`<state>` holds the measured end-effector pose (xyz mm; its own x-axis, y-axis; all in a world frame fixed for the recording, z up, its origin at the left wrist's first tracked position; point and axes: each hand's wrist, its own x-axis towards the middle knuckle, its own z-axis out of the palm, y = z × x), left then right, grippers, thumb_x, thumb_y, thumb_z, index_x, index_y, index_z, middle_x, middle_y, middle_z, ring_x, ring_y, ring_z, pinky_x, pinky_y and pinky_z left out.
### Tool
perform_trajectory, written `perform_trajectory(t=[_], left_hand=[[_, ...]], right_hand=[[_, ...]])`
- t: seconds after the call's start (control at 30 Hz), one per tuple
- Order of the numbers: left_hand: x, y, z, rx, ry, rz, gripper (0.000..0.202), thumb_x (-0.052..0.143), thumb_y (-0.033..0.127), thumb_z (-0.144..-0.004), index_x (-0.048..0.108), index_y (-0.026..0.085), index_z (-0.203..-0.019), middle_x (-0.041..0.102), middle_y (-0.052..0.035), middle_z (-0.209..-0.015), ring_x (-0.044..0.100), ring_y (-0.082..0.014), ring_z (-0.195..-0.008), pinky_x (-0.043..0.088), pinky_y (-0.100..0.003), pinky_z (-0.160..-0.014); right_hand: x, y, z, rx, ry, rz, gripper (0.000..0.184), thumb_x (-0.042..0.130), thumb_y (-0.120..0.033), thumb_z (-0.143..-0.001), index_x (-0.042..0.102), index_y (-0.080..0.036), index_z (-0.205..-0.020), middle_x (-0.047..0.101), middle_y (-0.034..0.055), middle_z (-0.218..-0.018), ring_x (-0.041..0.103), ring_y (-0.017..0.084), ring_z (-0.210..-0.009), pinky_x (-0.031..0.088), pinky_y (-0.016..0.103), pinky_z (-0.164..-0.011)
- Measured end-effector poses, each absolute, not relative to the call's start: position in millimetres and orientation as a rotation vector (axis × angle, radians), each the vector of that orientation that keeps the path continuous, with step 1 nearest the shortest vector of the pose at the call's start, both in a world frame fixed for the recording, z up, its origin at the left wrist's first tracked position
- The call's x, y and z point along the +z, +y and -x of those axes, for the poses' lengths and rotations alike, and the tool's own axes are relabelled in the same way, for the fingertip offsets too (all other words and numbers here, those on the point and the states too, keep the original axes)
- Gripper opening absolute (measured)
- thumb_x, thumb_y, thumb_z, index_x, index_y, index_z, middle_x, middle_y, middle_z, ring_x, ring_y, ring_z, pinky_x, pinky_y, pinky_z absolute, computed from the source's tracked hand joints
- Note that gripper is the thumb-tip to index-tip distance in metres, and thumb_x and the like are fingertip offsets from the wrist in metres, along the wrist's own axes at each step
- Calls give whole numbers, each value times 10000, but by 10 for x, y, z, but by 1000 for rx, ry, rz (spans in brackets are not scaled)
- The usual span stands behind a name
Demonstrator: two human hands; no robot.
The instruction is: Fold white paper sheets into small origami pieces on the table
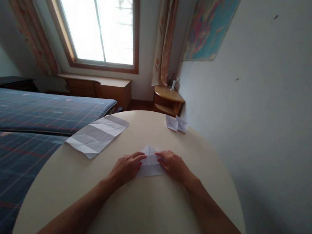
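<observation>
While both hands touch it, the folded paper point(151, 163) lies near the middle of the round table point(145, 210). Its peaked end points toward the table's far edge; its straight border faces the near side. A lengthwise crease runs down from the peak. The left hand point(127, 168) has its fingertips on the paper's left side; the right hand point(174, 165) has its fingertips on the right side. The hands are apart, with the paper between them. Whether either hand pinches the paper or only presses it, one cannot tell. At the table's left edge lies a creased sheet point(98, 135). Near the table's far right edge stands a small folded piece point(176, 124). Left of the table is a bed point(36, 113) with a plaid cover. Beyond the table's far edge are a corner shelf point(169, 93) and a window point(99, 21).
</observation>
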<state>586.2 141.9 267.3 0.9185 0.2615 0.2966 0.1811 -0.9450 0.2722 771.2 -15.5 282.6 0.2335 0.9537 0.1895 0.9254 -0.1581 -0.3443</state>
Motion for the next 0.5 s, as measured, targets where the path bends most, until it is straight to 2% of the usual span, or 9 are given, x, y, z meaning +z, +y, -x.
perform_trajectory(t=[0.17,0.27,0.37,0.43,0.5], left_hand=[[2648,1417,-5866,530,303,-2844,365,483,155,-907,651,325,-1182,618,-1,-1341,692,-191,-1001,567,-337,-876],[2644,1418,-5874,526,251,-2844,361,491,120,-894,683,312,-1131,641,-2,-1308,659,-199,-1078,560,-339,-894],[2655,1415,-5881,497,225,-2846,338,507,123,-899,695,306,-1112,682,1,-1235,639,-195,-1094,552,-331,-901],[2664,1413,-5883,477,225,-2847,321,510,133,-908,698,301,-1106,693,6,-1211,635,-191,-1085,547,-323,-901],[2669,1412,-5883,469,233,-2841,303,508,141,-916,702,293,-1092,697,9,-1201,633,-193,-1077,545,-325,-898]], right_hand=[[2808,-129,-7687,41,-1744,2122,377,509,-187,-945,584,-271,-1305,644,63,-1220,584,190,-1124,465,323,-973],[2799,-109,-7691,-8,-1786,2129,361,530,-172,-934,632,-296,-1258,649,55,-1210,596,199,-1089,456,359,-979],[2786,-93,-7688,-109,-1845,2146,330,545,-155,-926,694,-325,-1167,664,49,-1197,589,228,-1089,341,493,-1085],[2780,-84,-7666,-166,-1881,2136,326,542,-144,-924,714,-331,-1130,661,45,-1213,564,243,-1130,257,540,-1128],[2784,-79,-7627,-151,-1930,2123,338,530,-137,-926,709,-318,-1148,658,51,-1221,552,247,-1140,315,497,-1103]])
